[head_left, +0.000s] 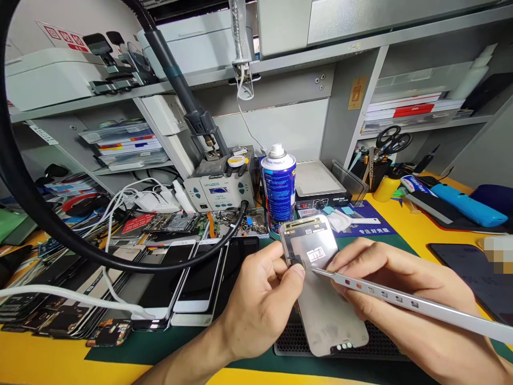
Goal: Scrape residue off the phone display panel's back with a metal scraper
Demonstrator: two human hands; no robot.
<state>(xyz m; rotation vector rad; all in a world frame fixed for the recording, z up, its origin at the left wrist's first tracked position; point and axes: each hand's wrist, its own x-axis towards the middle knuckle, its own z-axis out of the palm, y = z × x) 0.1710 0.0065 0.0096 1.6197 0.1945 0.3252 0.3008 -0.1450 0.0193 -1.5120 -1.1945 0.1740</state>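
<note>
My left hand (pixel 262 299) pinches the left edge of a silver phone screen panel (pixel 320 310) that lies back side up, tilted over a black perforated mat (pixel 292 342). A white label and a dark flex connector sit near the panel's top. My right hand (pixel 385 283) grips a long silver tool (pixel 417 306), tweezers or a thin pry tool. Its tip touches the panel beside my left thumb.
A blue spray can (pixel 279 187) stands behind the panel. A soldering station (pixel 220 187) with a black hose (pixel 24 182) is at centre left. Several phones and screens (pixel 176 278) lie at the left. A small hot plate (pixel 318 187), scissors (pixel 393 140) and a blue case (pixel 467 204) are right.
</note>
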